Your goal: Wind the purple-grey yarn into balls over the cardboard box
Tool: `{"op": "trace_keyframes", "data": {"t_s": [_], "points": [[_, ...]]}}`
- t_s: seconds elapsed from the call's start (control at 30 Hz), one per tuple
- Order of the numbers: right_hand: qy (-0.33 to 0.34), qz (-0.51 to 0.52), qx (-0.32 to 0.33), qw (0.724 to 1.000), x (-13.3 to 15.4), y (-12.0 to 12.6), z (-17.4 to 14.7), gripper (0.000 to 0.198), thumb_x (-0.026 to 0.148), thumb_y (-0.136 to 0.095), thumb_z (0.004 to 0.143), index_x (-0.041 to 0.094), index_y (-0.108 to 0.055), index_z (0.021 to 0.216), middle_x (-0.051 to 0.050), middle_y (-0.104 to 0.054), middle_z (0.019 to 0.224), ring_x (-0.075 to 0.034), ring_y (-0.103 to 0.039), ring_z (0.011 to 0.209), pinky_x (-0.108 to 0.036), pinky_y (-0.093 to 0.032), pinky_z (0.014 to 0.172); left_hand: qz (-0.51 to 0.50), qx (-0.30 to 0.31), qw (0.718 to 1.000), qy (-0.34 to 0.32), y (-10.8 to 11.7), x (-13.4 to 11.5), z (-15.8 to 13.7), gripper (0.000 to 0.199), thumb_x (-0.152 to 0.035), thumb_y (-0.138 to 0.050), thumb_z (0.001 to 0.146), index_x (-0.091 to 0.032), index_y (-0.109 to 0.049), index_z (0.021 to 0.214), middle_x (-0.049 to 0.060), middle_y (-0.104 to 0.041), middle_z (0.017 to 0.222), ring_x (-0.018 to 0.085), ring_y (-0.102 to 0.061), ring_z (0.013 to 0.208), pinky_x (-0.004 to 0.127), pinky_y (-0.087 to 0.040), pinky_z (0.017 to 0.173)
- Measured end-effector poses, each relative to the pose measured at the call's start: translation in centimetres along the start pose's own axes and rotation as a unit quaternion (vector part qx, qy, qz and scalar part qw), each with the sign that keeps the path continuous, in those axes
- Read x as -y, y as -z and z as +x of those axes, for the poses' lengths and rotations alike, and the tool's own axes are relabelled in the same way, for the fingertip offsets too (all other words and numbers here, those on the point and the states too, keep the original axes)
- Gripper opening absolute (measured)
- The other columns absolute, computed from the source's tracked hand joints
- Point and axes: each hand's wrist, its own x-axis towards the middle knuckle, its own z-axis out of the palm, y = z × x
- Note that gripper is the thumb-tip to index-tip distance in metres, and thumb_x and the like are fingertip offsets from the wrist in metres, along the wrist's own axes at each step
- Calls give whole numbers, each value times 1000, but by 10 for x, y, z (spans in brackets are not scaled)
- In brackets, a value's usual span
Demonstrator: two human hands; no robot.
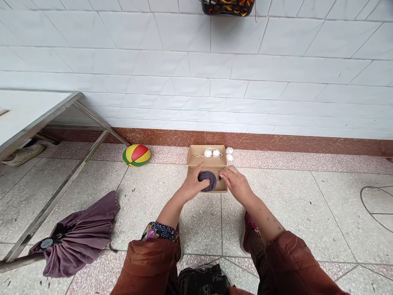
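Your left hand (193, 184) has its fingers curled round the dark yarn (207, 180), thumb across its near side, holding it above the front half of the box (223, 187). Your right hand (236, 183) has its fingers pinched together over the box's right side, on a dark bit too small to make out. The box lies open on the floor (276, 196); in its back half sit two white balls (208, 153) with loose string. Two more white rolls (229, 154) stand just right of the box. Left of it, well apart, is a striped ball (136, 155); farther left and nearer you, a purple umbrella (86, 239), and beyond that a table (33, 106). Far right of the box lies a cable (364, 200).
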Motion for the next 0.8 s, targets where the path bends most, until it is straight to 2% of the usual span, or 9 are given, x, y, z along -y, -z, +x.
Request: {"op": "trace_keyframes", "data": {"t_s": [0.07,0.13,0.17,0.23,0.33,0.4,0.57,0.73,0.8], "points": [[11,16,-16,1000,0,1,1,23,23,-43,101,23,-67,101,-9,-63,100,-22,-63,96,-35,-53,86,-138,107,984,29,-3,-4,-7,65,-32,-69,75,-23,-57,138,10,-67,118,30,-59,110,45,-39,103],[17,49,-12,999,1,2,2,24,19,-43,100,24,-66,102,-8,-64,102,-22,-63,100,-36,-53,89,-284,192,939,36,-6,-8,-11,64,-40,-62,80,-20,-55,139,12,-70,111,29,-64,101,43,-44,95],[17,66,-3,998,2,2,3,23,17,-43,99,24,-65,103,-7,-64,103,-21,-63,102,-36,-52,90,-336,211,917,33,-7,-10,-12,64,-44,-61,79,-16,-57,138,13,-70,109,29,-65,100,43,-45,93],[0,99,24,995,4,4,2,23,15,-47,96,25,-63,110,-6,-64,111,-20,-65,98,-36,-53,87,-395,204,895,25,-6,-11,-11,64,-46,-60,77,-11,-62,130,16,-71,110,32,-65,102,42,-48,90],[-55,135,62,987,4,7,1,29,17,-51,93,26,-58,120,-6,-58,125,-12,-65,68,-31,-55,70,-420,148,894,49,0,-8,-7,55,-43,-58,77,-10,-68,119,17,-71,111,34,-65,106,39,-51,82],[-72,140,67,985,5,8,0,29,17,-50,93,26,-58,120,-6,-56,127,-8,-61,58,-30,-53,65,-431,118,892,68,5,-4,-5,49,-42,-56,79,-11,-70,114,16,-72,111,34,-65,106,38,-51,78],[-73,126,75,987,8,10,2,30,17,-52,91,25,-58,120,-6,-58,122,-9,-58,61,-32,-52,71,-452,92,884,79,9,2,-6,47,-41,-57,78,-11,-70,111,16,-73,110,35,-64,110,41,-52,81],[-109,106,115,982,12,4,3,53,23,-68,82,25,-49,132,-7,-59,125,-12,-59,68,-33,-50,72,-468,112,874,72,4,-1,-8,48,-42,-56,78,-11,-68,113,16,-73,109,35,-64,110,41,-52,81],[-134,98,113,980,12,-1,2,51,23,-68,82,24,-49,129,-7,-60,124,-12,-59,68,-33,-50,74,-471,118,871,73,2,-2,-9,48,-43,-56,77,-11,-68,112,16,-73,105,35,-64,109,42,-52,82]]}}
